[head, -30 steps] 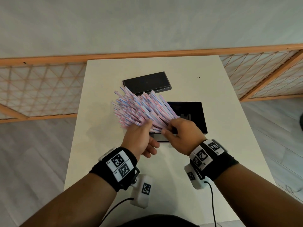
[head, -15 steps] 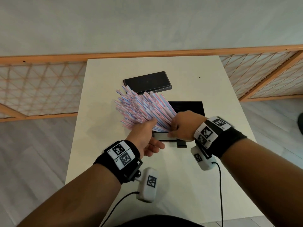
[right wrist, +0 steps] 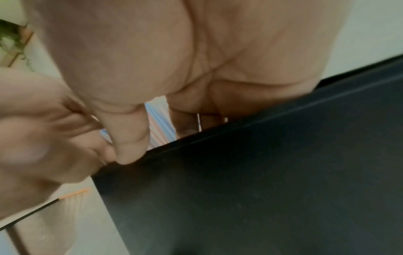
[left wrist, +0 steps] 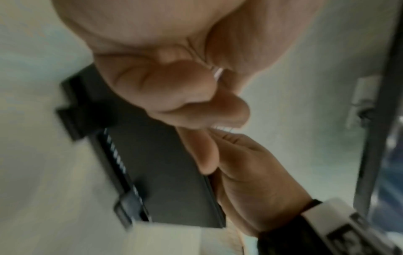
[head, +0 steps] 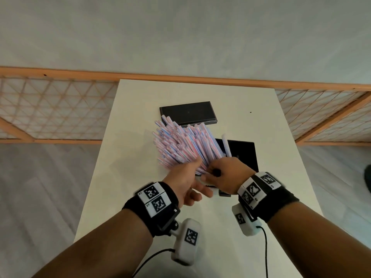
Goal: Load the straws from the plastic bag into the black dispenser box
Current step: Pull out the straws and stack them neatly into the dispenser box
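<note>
A thick fanned bundle of pink-and-blue striped wrapped straws point(head: 184, 145) is held over the white table point(head: 128, 177), its near ends between both hands. My left hand point(head: 188, 177) grips it from the left, thumb on top and fingers underneath. My right hand point(head: 222, 173) pinches the near ends from the right, and one single straw point(head: 226, 146) sticks up apart from the fan. The open black dispenser box point(head: 244, 155) lies under and just right of the hands. The right wrist view shows the striped straws point(right wrist: 161, 124) above the box point(right wrist: 261, 181). I can make out no plastic bag.
The black lid point(head: 187, 113) lies flat behind the bundle, with the straw tips over its near edge. A wooden lattice railing point(head: 50, 115) runs behind and beside the table. Bare tabletop lies to the left and in front of the hands.
The fan of straws has swung more upright and away from me. One straw has come apart from the bundle on its right side. Both hands stay at the near ends.
</note>
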Demonstrator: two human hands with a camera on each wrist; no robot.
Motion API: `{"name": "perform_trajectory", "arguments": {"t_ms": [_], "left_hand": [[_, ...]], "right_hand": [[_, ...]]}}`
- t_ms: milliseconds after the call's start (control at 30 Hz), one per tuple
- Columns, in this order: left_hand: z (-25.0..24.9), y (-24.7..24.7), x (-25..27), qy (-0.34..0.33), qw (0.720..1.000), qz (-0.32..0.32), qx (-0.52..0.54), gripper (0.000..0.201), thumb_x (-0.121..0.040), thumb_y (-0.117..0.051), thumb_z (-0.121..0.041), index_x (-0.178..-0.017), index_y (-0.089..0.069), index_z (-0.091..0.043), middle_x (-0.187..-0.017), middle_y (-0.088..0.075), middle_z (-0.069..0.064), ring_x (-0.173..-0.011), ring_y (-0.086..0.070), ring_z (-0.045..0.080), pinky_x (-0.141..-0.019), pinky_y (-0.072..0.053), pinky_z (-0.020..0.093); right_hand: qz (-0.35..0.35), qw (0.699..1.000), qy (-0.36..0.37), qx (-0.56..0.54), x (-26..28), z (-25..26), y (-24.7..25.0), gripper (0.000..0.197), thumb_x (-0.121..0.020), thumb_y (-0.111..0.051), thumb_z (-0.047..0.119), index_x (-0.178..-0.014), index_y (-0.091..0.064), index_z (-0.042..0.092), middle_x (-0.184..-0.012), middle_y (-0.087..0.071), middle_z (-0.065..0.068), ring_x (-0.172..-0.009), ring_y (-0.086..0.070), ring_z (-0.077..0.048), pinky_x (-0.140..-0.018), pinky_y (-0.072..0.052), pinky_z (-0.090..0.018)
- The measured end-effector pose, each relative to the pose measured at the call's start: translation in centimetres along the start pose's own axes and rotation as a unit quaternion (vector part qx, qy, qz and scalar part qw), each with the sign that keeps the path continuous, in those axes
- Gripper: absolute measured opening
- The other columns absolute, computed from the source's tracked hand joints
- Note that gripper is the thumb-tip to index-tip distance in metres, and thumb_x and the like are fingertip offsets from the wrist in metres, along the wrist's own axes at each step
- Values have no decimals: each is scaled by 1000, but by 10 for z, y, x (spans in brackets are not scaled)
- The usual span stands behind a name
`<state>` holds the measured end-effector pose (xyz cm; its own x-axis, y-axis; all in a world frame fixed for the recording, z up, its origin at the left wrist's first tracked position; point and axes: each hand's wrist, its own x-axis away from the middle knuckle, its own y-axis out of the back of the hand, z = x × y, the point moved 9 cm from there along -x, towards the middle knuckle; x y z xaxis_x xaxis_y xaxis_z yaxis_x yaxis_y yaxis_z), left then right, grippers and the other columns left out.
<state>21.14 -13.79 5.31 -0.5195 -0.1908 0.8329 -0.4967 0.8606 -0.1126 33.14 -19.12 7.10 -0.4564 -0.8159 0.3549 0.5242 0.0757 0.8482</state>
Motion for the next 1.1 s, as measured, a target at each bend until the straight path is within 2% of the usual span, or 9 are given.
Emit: {"name": "perform_trajectory", "arguments": {"t_ms": [100, 200, 367, 467, 567, 633, 767, 900, 1100], "left_hand": [[-28, 18, 17, -147, 958, -70, -234, 37, -94, -57, -51, -93, -71, -17, -65, -74, 11, -38, -53, 19, -39, -35, 21], [-57, 35, 47, -288, 837, -172, -433, 50, -89, -63, -49, -62, -66, -7, -54, -69, 3, -44, -62, 11, -55, -53, 27], [-84, 84, 91, -392, 747, -394, -364, 46, -83, -73, -48, -64, -51, -13, -52, -54, -1, -55, -57, 30, -56, -44, 35], [-73, 108, 71, -319, 799, -410, -303, 55, -80, -73, -60, -87, -44, -14, -68, -52, -1, -62, -53, 28, -57, -37, 33], [-41, 103, 27, -163, 938, -257, -167, 68, -80, -68, -72, -103, -59, -9, -81, -63, 6, -59, -60, 24, -52, -46, 31], [-30, 86, 15, -145, 972, -170, -65, 56, -85, -71, -61, -99, -69, -7, -70, -63, 10, -47, -57, 23, -45, -45, 28], [-34, 65, 13, -199, 966, -163, -37, 39, -88, -76, -42, -87, -72, -3, -63, -63, 7, -50, -63, 25, -54, -54, 32], [-37, 52, 10, -204, 963, -164, -65, 37, -88, -74, -46, -88, -72, -9, -72, -68, 8, -54, -70, 25, -59, -63, 38], [-43, 47, 13, -207, 957, -174, -107, 28, -90, -67, -52, -98, -71, -25, -93, -76, 4, -59, -76, 28, -64, -66, 45]], "right_hand": [[-3, 1000, -19, -22, 5, -8, 1, 37, -86, -58, 59, -74, -64, 24, -68, -64, 4, -63, -61, -8, -55, -41, -20], [16, 999, -35, -18, 8, -14, -5, 45, -86, -52, 66, -79, -68, 24, -66, -64, 5, -60, -60, -5, -53, -41, -19], [15, 998, -53, -15, 14, -17, 1, 45, -86, -57, 61, -72, -64, 19, -64, -62, 4, -59, -59, -8, -53, -43, -21], [-50, 993, -107, 11, 20, -29, 29, 55, -83, -61, 60, -54, -51, 14, -54, -53, 0, -53, -51, -12, -48, -33, -23], [-119, 979, -163, -3, 24, -47, 56, 46, -83, -65, 54, -66, -58, 12, -61, -57, 1, -61, -53, -13, -47, -30, -21], [-99, 979, -179, -24, 20, -50, 49, 41, -80, -68, 53, -86, -57, 14, -76, -59, 1, -72, -55, -18, -52, -34, -24], [-19, 989, -135, -60, 7, -29, 13, 43, -82, -68, 50, -107, -57, 18, -97, -65, 0, -82, -59, -18, -72, -45, -26], [-65, 985, -133, -85, 5, -27, 11, 47, -81, -67, 44, -120, -52, 22, -106, -65, -3, -98, -63, -23, -87, -53, -34], [-71, 986, -137, -55, 2, -22, 13, 27, -83, -59, 24, -109, -53, 23, -96, -65, -4, -93, -62, -29, -80, -55, -37]]}}
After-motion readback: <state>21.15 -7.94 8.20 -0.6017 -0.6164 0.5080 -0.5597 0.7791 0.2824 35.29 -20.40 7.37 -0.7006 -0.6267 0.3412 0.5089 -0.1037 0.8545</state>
